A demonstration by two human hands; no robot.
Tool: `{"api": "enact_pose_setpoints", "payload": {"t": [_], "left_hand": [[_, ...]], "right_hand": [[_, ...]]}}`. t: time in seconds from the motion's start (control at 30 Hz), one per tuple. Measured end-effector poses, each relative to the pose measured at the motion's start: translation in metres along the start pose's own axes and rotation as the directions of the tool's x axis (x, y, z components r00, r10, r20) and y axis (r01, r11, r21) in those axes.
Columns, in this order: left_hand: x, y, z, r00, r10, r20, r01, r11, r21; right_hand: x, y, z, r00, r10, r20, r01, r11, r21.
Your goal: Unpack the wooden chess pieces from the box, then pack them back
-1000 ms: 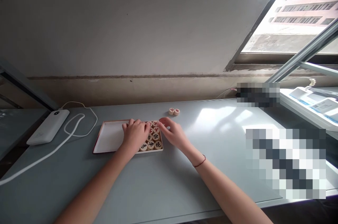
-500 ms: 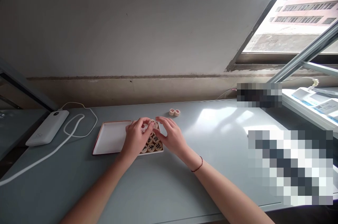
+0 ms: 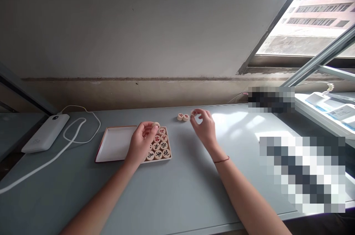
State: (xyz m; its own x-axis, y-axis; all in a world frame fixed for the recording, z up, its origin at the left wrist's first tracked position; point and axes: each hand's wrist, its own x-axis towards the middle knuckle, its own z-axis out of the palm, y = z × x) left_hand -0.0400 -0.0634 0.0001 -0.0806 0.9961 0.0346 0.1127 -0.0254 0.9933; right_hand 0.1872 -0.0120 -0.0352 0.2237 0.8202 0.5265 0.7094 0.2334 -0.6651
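Observation:
Round wooden chess pieces (image 3: 157,154) with black or red characters fill a shallow box (image 3: 171,153) on the grey table. My left hand (image 3: 141,140) is over the box and pinches one chess piece (image 3: 156,125) above its back edge; it hides part of the box. Farther right, my right hand (image 3: 204,127) pinches another chess piece (image 3: 193,113) between thumb and fingers. Just left of it, two pieces with red characters (image 3: 183,117) lie side by side on the table. A white-lined lid (image 3: 115,144) lies open left of the box.
A white power bank (image 3: 46,134) with a white cable (image 3: 52,166) lies at the left. The wall (image 3: 124,94) runs along the table's back edge. Blurred patches (image 3: 302,174) and a metal frame are at the right.
My right hand has moved from the box to the right and away from me, now with a chess piece in it. My left hand has stayed near the box, uncovering more pieces.

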Motion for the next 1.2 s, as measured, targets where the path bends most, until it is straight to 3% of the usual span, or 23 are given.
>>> {"api": "enact_pose_setpoints", "payload": {"t": [0.13,0.3,0.57,0.8,0.87,0.93,1.0,1.1,1.2], "left_hand": [[0.001,0.002,-0.001,1.0,-0.018,0.01,0.018,1.0,-0.015],[0.002,-0.001,-0.001,1.0,-0.004,0.027,0.005,1.0,-0.01],[0.001,0.003,0.0,0.999,-0.018,0.043,0.017,1.0,0.017],[0.002,0.003,-0.001,0.998,-0.022,0.053,0.02,0.999,0.035],[0.002,-0.001,-0.002,0.998,-0.026,0.055,0.024,0.999,0.049],[0.002,-0.004,-0.002,0.997,-0.038,0.063,0.035,0.998,0.058],[0.001,-0.007,-0.001,0.995,-0.058,0.08,0.052,0.997,0.064],[0.0,-0.008,0.002,0.992,-0.062,0.109,0.055,0.996,0.067],[-0.002,-0.006,0.004,0.989,-0.043,0.143,0.035,0.998,0.055]], "right_hand": [[0.013,0.039,0.003,0.989,0.098,0.111,-0.085,0.99,-0.112],[0.009,0.044,0.012,0.959,0.135,0.25,-0.074,0.968,-0.238],[0.007,0.039,0.016,0.97,0.071,0.234,-0.013,0.97,-0.242],[0.009,0.047,0.015,0.964,0.097,0.247,-0.058,0.985,-0.161],[0.01,0.042,0.012,0.976,0.086,0.2,-0.059,0.988,-0.141],[0.009,0.028,0.008,0.994,0.021,0.11,-0.011,0.995,-0.096],[0.003,0.005,0.004,0.99,-0.113,0.08,0.113,0.994,0.001],[-0.015,-0.036,0.001,0.883,-0.388,0.264,0.324,0.911,0.253],[-0.034,-0.066,0.005,0.78,-0.556,0.287,0.436,0.812,0.387]]}}
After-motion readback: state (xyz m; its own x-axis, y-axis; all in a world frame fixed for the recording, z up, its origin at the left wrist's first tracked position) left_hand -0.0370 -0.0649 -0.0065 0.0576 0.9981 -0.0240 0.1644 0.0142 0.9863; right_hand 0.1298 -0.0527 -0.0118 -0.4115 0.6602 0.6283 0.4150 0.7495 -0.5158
